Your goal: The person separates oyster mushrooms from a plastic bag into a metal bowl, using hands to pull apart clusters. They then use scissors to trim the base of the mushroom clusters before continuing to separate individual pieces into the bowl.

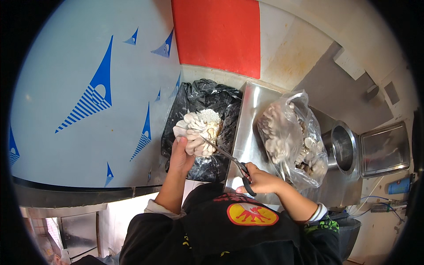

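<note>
My left hand (182, 155) grips the lower left edge of a cluster of oyster mushrooms (198, 132), its thumb on the pale caps. The whitish base of the cluster faces up and to the right. Beneath it lies a black plastic bag (212, 92). In my right hand (260, 180) are scissors (228, 155) with black handles; their blades point up and left, and the tip is at the mushroom stems. Whether the blades are apart cannot be told. To the right, a clear plastic bag (288, 132) holds more oyster mushrooms and rests on a stainless steel surface (250, 106).
A large pale panel with blue shapes (82, 82) stands at the left. Right of the clear bag are a round steel pot (343, 147) and a rectangular steel tray or lid (384, 149). A red panel (218, 36) is on the far wall. A blue container (398, 186) and cables are at the far right.
</note>
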`<act>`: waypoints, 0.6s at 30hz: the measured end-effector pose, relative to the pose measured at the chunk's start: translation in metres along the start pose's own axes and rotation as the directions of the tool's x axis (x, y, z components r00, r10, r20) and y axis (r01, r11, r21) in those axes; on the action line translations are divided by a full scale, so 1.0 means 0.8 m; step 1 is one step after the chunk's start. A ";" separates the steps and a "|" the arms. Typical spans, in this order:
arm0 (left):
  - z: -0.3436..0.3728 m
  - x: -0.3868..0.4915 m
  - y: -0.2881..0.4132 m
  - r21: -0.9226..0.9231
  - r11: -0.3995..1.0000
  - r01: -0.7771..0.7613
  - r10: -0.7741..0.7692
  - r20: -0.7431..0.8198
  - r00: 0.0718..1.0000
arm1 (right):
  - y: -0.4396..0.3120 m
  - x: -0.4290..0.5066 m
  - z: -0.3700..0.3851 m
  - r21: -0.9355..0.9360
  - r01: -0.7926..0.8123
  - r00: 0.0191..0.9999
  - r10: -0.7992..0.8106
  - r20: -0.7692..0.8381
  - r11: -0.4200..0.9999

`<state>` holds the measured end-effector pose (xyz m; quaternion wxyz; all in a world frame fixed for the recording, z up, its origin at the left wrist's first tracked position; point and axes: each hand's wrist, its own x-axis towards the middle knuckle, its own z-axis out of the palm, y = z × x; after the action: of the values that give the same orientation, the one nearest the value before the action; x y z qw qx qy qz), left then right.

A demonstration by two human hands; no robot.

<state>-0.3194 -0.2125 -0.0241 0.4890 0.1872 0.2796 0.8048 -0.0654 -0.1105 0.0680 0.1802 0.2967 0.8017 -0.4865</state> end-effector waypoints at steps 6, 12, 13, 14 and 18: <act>-0.017 -0.007 0.014 0.175 0.983 0.045 -0.038 -0.043 0.998 | -0.009 0.034 0.005 0.074 -0.012 0.999 0.008 0.045 0.997; -0.039 -0.005 0.042 0.263 0.958 0.112 -0.103 -0.048 0.994 | -0.006 0.050 0.019 0.026 0.022 1.000 -0.021 -0.014 0.999; -0.040 -0.004 0.043 0.263 0.957 0.126 -0.117 -0.050 0.992 | -0.007 0.051 0.022 0.028 0.028 0.999 -0.027 -0.024 0.999; -0.042 -0.002 0.044 0.255 0.957 0.134 -0.126 -0.049 0.991 | -0.007 0.052 0.025 0.030 0.034 0.999 -0.033 -0.034 0.999; -0.042 0.006 0.036 0.200 0.971 0.132 -0.126 -0.043 0.991 | -0.012 0.052 0.033 0.031 0.022 0.996 -0.019 -0.085 0.999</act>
<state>-0.3606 -0.2277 -0.0315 0.5143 0.2056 0.3790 0.7414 -0.1033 -0.1245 0.0380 0.1363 0.3117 0.8037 -0.4882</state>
